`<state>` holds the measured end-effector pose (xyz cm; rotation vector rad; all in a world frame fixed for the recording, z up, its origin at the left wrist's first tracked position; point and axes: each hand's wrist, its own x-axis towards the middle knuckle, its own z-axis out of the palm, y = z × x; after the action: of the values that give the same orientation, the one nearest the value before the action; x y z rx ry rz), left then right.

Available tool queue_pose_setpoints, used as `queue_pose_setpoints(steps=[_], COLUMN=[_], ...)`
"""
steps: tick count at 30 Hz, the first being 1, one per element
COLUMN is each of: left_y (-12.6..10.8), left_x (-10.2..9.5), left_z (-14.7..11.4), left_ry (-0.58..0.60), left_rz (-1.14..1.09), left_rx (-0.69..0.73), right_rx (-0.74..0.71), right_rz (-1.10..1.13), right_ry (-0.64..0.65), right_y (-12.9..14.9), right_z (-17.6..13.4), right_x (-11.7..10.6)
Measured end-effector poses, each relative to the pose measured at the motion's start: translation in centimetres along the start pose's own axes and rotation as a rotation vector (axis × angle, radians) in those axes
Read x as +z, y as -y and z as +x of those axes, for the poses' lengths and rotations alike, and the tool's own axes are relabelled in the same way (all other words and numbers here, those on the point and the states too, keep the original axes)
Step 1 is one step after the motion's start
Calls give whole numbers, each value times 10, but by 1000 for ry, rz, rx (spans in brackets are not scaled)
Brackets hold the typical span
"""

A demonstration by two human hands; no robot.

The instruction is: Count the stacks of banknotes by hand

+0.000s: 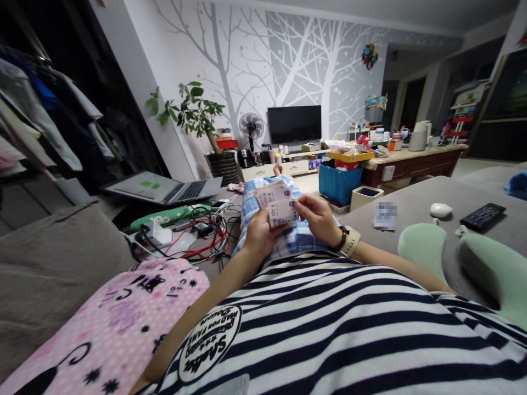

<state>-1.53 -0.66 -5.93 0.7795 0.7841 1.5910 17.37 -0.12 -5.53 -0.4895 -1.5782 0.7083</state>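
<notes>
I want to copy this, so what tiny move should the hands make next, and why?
Probably the right hand should gently slide one of the printed slips aside, because that hand is at their edge, while the left hand grips them lower down.

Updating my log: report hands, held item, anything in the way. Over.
Left hand gripping printed slips. Right hand at their right edge. Tangled cables off to the left.

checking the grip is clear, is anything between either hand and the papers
Nothing visible stands between them. The left hand holds the papers from below and the left, and the right hand has its fingertips at their right edge. The checked trousers lie beneath; the laptop is well off to the left.
</notes>
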Motion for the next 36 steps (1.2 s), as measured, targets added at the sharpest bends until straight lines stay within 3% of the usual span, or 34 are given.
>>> queue_pose_setpoints(steps=[12,21,29,36], left_y=[-3,0,4,7], left_x=[15,15,10,4], left_z=[-10,-8,1,7], left_ry=[50,61,75,117], left_rz=[-88,-94,-96,-83], left_rx=[12,3,-5,-33], right_rx=[88,117,37,62], right_rz=[11,-66,-38,32], right_ry=[-105,-58,-29,47], right_y=[-4,-11,-1,2], right_z=[8,8,3,0], right_x=[-3,-5,-2,2])
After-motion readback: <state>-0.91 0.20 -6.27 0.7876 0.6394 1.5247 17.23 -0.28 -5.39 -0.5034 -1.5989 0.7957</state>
